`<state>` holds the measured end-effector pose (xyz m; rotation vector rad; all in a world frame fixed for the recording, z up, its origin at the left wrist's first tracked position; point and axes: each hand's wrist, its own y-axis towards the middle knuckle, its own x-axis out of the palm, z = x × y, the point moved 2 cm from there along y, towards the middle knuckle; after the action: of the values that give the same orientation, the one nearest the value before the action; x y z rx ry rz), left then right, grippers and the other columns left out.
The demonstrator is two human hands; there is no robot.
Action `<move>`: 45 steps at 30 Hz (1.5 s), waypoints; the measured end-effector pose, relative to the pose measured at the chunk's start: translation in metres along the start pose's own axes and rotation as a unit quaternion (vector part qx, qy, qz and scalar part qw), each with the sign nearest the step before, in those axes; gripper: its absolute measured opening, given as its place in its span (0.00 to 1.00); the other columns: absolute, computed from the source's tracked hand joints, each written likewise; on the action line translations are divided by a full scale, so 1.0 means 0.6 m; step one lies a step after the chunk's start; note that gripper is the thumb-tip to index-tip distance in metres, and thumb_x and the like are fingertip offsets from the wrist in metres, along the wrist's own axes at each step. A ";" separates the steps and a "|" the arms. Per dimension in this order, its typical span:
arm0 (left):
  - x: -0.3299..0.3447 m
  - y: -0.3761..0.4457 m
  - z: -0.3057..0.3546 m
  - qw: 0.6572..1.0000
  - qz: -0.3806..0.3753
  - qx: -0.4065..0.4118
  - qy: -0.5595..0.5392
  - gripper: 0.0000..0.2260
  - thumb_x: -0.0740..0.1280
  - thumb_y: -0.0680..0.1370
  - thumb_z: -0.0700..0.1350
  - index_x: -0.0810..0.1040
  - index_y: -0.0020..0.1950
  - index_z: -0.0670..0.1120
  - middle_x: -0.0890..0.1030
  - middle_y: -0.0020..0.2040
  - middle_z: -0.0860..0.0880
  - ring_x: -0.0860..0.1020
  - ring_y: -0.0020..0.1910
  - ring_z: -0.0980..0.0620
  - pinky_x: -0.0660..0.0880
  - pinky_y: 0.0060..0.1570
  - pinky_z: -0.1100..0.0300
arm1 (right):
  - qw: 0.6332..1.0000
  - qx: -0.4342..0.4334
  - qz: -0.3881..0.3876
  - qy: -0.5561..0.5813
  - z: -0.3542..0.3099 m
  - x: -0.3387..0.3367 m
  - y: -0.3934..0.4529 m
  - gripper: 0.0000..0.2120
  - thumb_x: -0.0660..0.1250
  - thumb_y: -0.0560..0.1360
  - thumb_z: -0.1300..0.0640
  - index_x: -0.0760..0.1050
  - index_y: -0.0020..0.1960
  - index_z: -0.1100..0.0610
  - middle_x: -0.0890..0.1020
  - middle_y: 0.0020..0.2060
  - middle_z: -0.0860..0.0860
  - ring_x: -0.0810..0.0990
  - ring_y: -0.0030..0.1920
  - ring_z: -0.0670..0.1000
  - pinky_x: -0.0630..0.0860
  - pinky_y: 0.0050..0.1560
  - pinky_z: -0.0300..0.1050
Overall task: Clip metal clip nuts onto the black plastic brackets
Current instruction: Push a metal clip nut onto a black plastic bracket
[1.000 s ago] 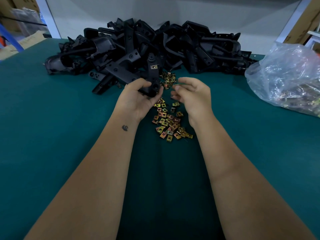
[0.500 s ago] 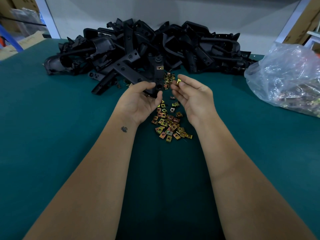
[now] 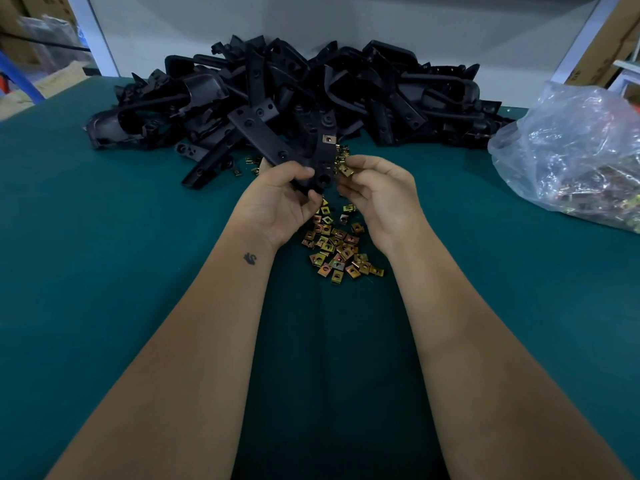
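Compared with the frame half a second earlier, the small brass-coloured metal clip nut pinched in the right hand has been brought leftward, from a raised position apart from the part to a position just beside the right edge of the held black plastic bracket. The bracket has stayed in the grip of the left hand, just above the centre of the frame.

The left thumb and curled fingers are closed round the lower end of the bracket. The right thumb and forefinger are closed on the clip nut; the remaining right fingers are loosely curled.

The bracket is a matt, moulded piece with two flat arms and round holes. One fitted square clip nut is seen on its upper right arm.

Below the hands, a loose scatter of flat, square, yellow-bronze clip nuts lies on the smooth dark green table surface; several dozen are present, and an exact count cannot be made. Across the upper centre of the frame, one large heap of black plastic brackets is stacked; individual parts cannot be counted. At the right edge, one crumpled clear plastic bag holds further metal parts.
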<state>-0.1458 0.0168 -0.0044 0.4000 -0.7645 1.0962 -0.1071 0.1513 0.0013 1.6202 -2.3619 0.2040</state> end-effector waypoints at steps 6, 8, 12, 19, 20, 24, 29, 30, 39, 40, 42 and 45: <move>0.000 -0.002 0.000 1.000 -0.009 0.005 0.013 0.16 0.60 0.77 0.31 0.66 0.59 0.49 0.76 0.57 0.46 0.75 0.42 0.52 0.72 0.31 0.66 | 0.998 -0.001 -0.026 0.048 0.001 0.005 0.000 0.10 0.61 0.76 0.74 0.79 0.47 0.64 0.83 0.41 0.57 0.83 0.41 0.50 0.80 0.46 0.40; 0.001 -0.003 0.001 1.000 -0.009 0.006 0.013 0.16 0.60 0.77 0.31 0.66 0.59 0.49 0.76 0.57 0.46 0.76 0.42 0.52 0.72 0.31 0.66 | 0.999 -0.015 -0.030 0.036 0.002 0.004 -0.001 0.09 0.64 0.75 0.73 0.79 0.48 0.63 0.83 0.43 0.57 0.82 0.43 0.50 0.80 0.47 0.39; 0.001 -0.003 0.001 1.000 -0.009 0.007 0.009 0.17 0.60 0.78 0.31 0.66 0.60 0.49 0.76 0.58 0.46 0.76 0.43 0.52 0.72 0.31 0.66 | 0.998 -0.041 -0.033 0.016 0.001 0.002 -0.002 0.12 0.65 0.74 0.75 0.80 0.49 0.60 0.83 0.42 0.53 0.81 0.45 0.49 0.79 0.49 0.40; 0.001 -0.003 0.001 1.000 -0.001 0.005 0.005 0.16 0.60 0.78 0.32 0.67 0.62 0.49 0.76 0.58 0.46 0.77 0.42 0.53 0.71 0.32 0.66 | 0.998 -0.028 -0.043 0.030 -0.001 0.003 -0.003 0.13 0.66 0.74 0.74 0.79 0.54 0.60 0.84 0.44 0.54 0.83 0.43 0.48 0.78 0.45 0.38; 0.001 -0.003 0.001 1.000 0.000 0.005 0.004 0.16 0.60 0.78 0.32 0.67 0.62 0.48 0.76 0.59 0.46 0.77 0.42 0.52 0.71 0.32 0.66 | 0.998 -0.022 -0.043 0.036 -0.001 0.003 -0.003 0.13 0.66 0.74 0.73 0.78 0.54 0.60 0.84 0.44 0.55 0.83 0.43 0.48 0.78 0.45 0.38; 0.002 -0.005 0.003 1.000 -0.006 0.010 0.012 0.16 0.60 0.78 0.32 0.67 0.60 0.49 0.77 0.56 0.47 0.78 0.41 0.54 0.71 0.31 0.66 | 0.998 -0.007 -0.049 0.044 0.000 0.004 -0.002 0.12 0.66 0.75 0.72 0.78 0.55 0.60 0.83 0.45 0.57 0.82 0.45 0.51 0.79 0.46 0.40; 0.004 -0.007 0.002 0.999 -0.005 0.020 0.025 0.16 0.62 0.78 0.32 0.67 0.58 0.50 0.79 0.53 0.50 0.78 0.41 0.54 0.71 0.32 0.66 | 0.998 -0.001 -0.046 0.046 0.000 0.005 -0.002 0.12 0.66 0.75 0.71 0.78 0.55 0.60 0.82 0.46 0.59 0.82 0.43 0.51 0.79 0.45 0.41; 0.004 -0.007 0.002 0.999 -0.005 0.021 0.024 0.16 0.61 0.78 0.32 0.67 0.59 0.51 0.79 0.53 0.50 0.78 0.41 0.54 0.71 0.32 0.66 | 0.998 -0.002 -0.040 0.047 0.000 0.004 -0.002 0.11 0.66 0.75 0.71 0.78 0.55 0.60 0.82 0.45 0.59 0.82 0.42 0.51 0.79 0.45 0.41; 0.004 -0.006 0.002 0.999 0.005 0.035 0.036 0.19 0.62 0.77 0.31 0.66 0.61 0.51 0.79 0.53 0.51 0.78 0.43 0.54 0.71 0.32 0.66 | 0.998 0.003 -0.042 0.046 0.002 0.006 -0.003 0.11 0.67 0.74 0.71 0.79 0.53 0.59 0.82 0.41 0.56 0.81 0.37 0.49 0.79 0.41 0.41; 0.004 -0.006 0.002 0.999 0.007 0.038 0.037 0.19 0.62 0.77 0.31 0.66 0.61 0.52 0.80 0.52 0.51 0.78 0.42 0.54 0.71 0.33 0.65 | 0.998 0.002 -0.044 0.043 0.003 0.008 -0.003 0.11 0.67 0.74 0.71 0.79 0.53 0.59 0.81 0.42 0.57 0.80 0.37 0.49 0.79 0.40 0.40; 0.004 -0.006 0.002 0.998 0.004 0.043 0.037 0.20 0.62 0.77 0.31 0.67 0.61 0.52 0.80 0.53 0.51 0.78 0.43 0.55 0.70 0.34 0.65 | 0.998 0.002 -0.043 0.042 0.004 0.011 -0.003 0.11 0.67 0.74 0.71 0.78 0.54 0.60 0.81 0.43 0.58 0.80 0.37 0.49 0.78 0.40 0.40; 0.005 -0.007 0.003 0.998 -0.007 0.044 0.037 0.20 0.61 0.77 0.31 0.66 0.62 0.53 0.79 0.54 0.51 0.77 0.44 0.54 0.70 0.35 0.65 | 0.998 0.005 -0.042 0.048 0.005 0.010 -0.003 0.11 0.67 0.74 0.71 0.78 0.53 0.60 0.81 0.42 0.57 0.80 0.37 0.49 0.78 0.39 0.40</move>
<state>-0.1419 0.0158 -0.0010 0.4376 -0.6491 1.1281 -0.1080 0.1445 0.0003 1.6705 -2.2216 0.2700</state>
